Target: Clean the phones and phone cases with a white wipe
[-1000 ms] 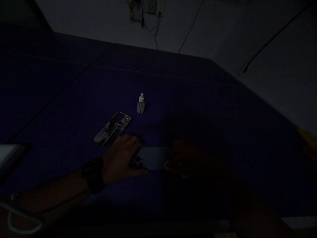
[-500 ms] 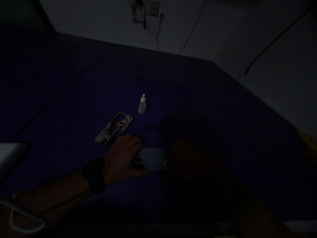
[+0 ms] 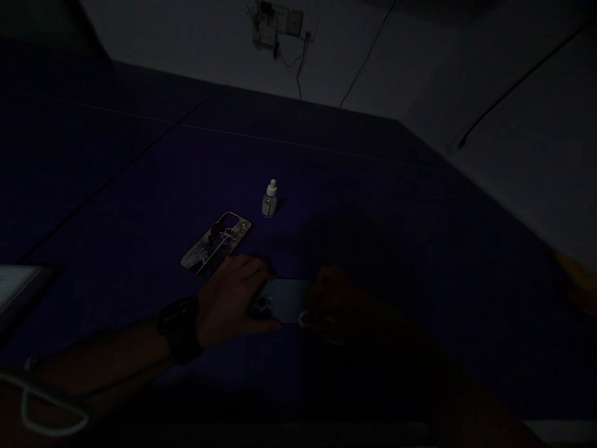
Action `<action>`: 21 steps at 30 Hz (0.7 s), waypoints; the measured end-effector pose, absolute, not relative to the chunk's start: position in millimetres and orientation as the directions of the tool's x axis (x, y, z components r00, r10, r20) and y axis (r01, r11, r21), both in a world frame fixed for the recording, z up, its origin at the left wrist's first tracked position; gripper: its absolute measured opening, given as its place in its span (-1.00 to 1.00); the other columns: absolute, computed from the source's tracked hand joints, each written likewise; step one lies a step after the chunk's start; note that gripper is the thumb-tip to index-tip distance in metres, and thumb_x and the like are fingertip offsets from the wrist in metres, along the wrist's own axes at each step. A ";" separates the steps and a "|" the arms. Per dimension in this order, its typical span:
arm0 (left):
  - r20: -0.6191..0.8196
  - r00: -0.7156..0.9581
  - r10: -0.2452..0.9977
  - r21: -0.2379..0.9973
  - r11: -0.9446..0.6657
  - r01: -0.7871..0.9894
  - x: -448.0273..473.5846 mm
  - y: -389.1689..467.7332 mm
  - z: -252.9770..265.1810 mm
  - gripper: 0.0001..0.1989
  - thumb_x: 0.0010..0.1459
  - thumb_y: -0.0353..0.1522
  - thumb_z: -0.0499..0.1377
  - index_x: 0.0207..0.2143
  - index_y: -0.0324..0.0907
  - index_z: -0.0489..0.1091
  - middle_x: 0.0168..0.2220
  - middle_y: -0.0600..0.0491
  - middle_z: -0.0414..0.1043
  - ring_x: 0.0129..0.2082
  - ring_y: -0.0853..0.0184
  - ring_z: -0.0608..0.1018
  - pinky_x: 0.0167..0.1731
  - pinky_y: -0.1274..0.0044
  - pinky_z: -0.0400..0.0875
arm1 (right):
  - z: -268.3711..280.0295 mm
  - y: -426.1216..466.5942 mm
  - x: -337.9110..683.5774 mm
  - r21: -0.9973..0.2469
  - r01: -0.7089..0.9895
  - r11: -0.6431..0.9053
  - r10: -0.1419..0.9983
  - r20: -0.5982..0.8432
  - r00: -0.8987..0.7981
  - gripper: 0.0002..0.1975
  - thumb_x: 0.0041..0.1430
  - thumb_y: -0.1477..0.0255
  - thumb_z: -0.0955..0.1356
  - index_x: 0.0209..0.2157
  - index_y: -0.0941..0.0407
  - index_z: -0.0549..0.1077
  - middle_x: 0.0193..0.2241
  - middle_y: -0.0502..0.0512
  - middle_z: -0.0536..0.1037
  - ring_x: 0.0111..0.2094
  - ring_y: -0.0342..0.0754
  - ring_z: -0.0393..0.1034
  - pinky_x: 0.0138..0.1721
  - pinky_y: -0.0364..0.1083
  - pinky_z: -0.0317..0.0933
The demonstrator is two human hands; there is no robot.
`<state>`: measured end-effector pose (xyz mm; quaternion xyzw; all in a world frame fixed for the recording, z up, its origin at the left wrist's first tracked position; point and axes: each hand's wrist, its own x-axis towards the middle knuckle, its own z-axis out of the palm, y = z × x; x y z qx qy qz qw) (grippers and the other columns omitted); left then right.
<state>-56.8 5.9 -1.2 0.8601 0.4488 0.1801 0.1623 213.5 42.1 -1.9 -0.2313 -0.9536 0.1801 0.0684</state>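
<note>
A smartphone (image 3: pixel 289 300) lies back up and sideways on the dark blue tabletop, its camera lenses at the left end. My left hand (image 3: pixel 233 298), with a black watch on the wrist, grips that end between the thumb below and the fingers above. Over the phone's right end is my right hand (image 3: pixel 333 298), in deep shadow, with its fingers closed. A small white piece of material (image 3: pixel 303 319) shows at its fingertips against the phone; most of it is hidden. Beyond my left hand, a patterned phone case (image 3: pixel 217 242) lies flat, near an upright dropper bottle (image 3: pixel 269 203) with a white top.
The dark blue table (image 3: pixel 326 168) has seams across it and meets a pale wall at the back and right. Wall sockets (image 3: pixel 282 22) with hanging cables are at the back. A pale flat object (image 3: pixel 16 283) lies at the left edge, and something yellow (image 3: pixel 576 274) at the right.
My right hand has slid slightly left along the phone, with the white piece. My left hand keeps its hold. The view has shifted a little.
</note>
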 end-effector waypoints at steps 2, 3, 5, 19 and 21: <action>0.161 0.536 0.829 0.441 -0.546 0.712 -56.7 5.6 -0.7 -0.37 -0.10 -0.02 0.44 -0.04 -0.11 0.39 -0.06 0.03 0.46 -0.07 0.10 0.45 -0.08 0.24 0.29 | -6.1 45.0 211.4 -0.371 0.480 0.795 0.552 0.115 -0.826 -0.91 0.25 0.28 0.44 -0.26 -0.07 0.63 -0.30 -0.02 0.61 -0.17 -0.02 0.33 -0.10 0.03 0.04; 0.161 0.536 0.829 0.440 -0.546 0.713 -56.7 5.4 -0.6 -0.37 -0.10 -0.02 0.44 -0.04 -0.11 0.39 -0.06 0.04 0.46 -0.07 0.10 0.45 -0.08 0.24 0.29 | -8.9 48.1 209.9 -0.369 0.515 0.773 0.599 0.161 -0.784 -0.89 0.28 0.30 0.42 -0.25 -0.04 0.63 -0.30 0.01 0.61 -0.19 -0.01 0.32 -0.11 0.04 0.03; 0.160 0.530 0.833 0.438 -0.541 0.718 -56.7 5.3 -0.8 -0.38 -0.11 -0.03 0.45 -0.05 -0.10 0.40 -0.06 0.04 0.46 -0.08 0.10 0.45 -0.08 0.25 0.29 | -13.7 54.7 207.1 -0.370 0.569 0.735 0.668 0.245 -0.703 -0.85 0.31 0.32 0.38 -0.24 0.00 0.63 -0.30 0.05 0.60 -0.20 0.00 0.33 -0.10 0.06 0.01; 0.167 0.525 0.835 0.435 -0.540 0.721 -56.0 4.8 0.1 -0.39 -0.11 -0.03 0.45 -0.07 -0.09 0.40 -0.08 0.03 0.46 -0.09 0.09 0.44 -0.09 0.25 0.28 | -14.0 52.9 204.0 -0.420 0.575 0.702 0.679 0.149 -0.719 -0.82 0.32 0.27 0.37 -0.25 -0.01 0.63 -0.28 0.07 0.60 -0.18 0.03 0.31 -0.10 0.09 0.05; 0.163 0.525 0.836 0.438 -0.538 0.720 -55.8 4.6 0.5 -0.39 -0.10 -0.02 0.44 -0.07 -0.09 0.40 -0.08 0.03 0.46 -0.09 0.08 0.44 -0.09 0.25 0.28 | -13.8 57.0 201.5 -0.419 0.589 0.691 0.702 0.195 -0.685 -0.78 0.35 0.30 0.34 -0.28 0.03 0.63 -0.30 0.09 0.60 -0.20 0.02 0.31 -0.09 0.09 0.03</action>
